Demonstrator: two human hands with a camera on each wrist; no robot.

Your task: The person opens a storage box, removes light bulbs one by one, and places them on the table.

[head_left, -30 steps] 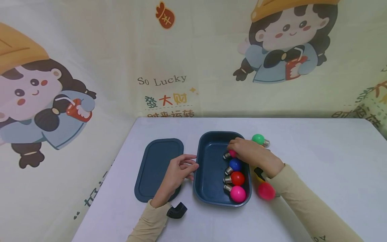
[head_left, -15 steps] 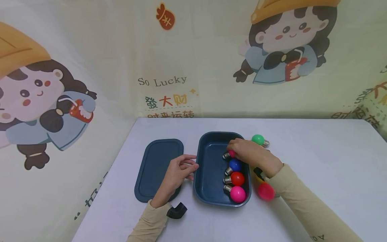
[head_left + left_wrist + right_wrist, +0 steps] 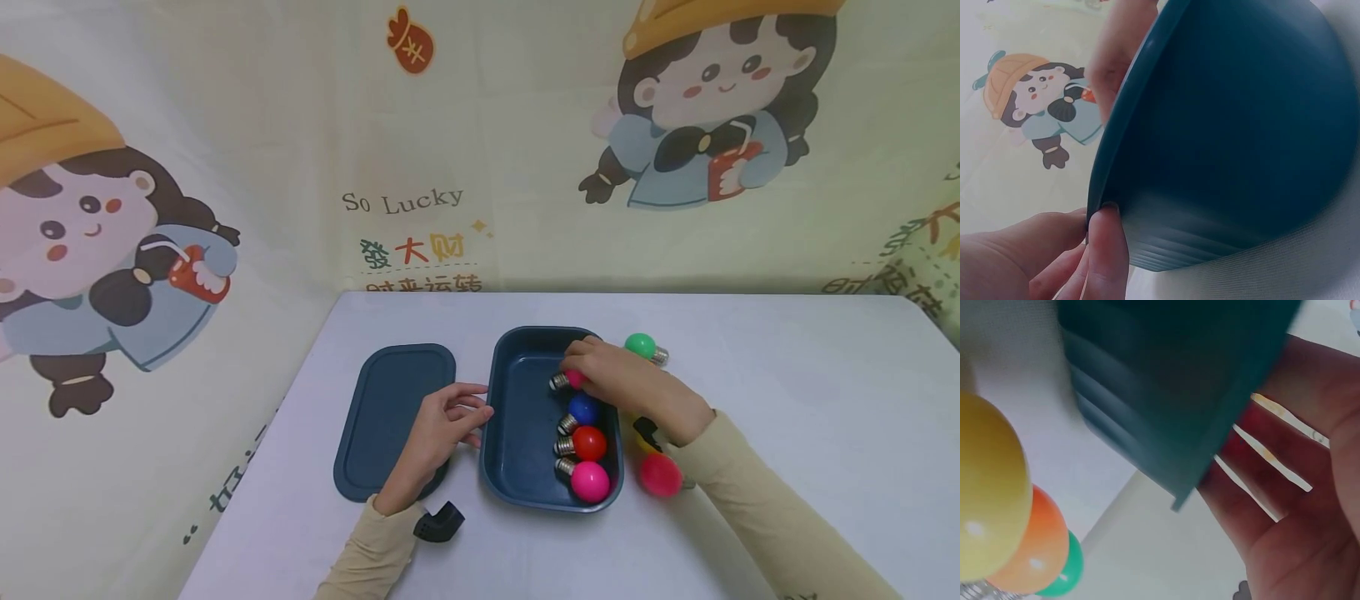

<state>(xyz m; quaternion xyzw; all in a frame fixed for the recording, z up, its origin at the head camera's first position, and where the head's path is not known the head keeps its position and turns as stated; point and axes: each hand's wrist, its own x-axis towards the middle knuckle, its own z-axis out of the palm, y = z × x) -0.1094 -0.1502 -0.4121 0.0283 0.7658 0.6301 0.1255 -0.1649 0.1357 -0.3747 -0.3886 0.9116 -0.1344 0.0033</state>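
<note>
My left hand [image 3: 438, 429] pinches the left rim of a dark blue box [image 3: 525, 425]; in the left wrist view a fingertip [image 3: 1109, 231] presses the outer wall just under the rim. My right hand [image 3: 630, 379] reaches over the box's far right side and holds a pinkish-red light bulb [image 3: 574, 379], its metal base pointing left. The fingers hide most of that bulb. Below it in the box, a blue bulb [image 3: 583, 408], a red bulb [image 3: 590, 442] and a pink bulb [image 3: 591, 481] lie in a column along the right wall, bases to the left.
A flat dark blue lid [image 3: 390, 417] lies left of the box, partly under my left arm. Right of the box are a green bulb [image 3: 641, 345], a pinkish-red bulb [image 3: 661, 475], a yellow bulb [image 3: 991, 487] and an orange bulb [image 3: 1035, 550]. A patterned cloth hangs behind the white table.
The bulb in my right hand has shifted slightly left and toward the far side, the hand moving with it. My left hand and the box have stayed in place.
</note>
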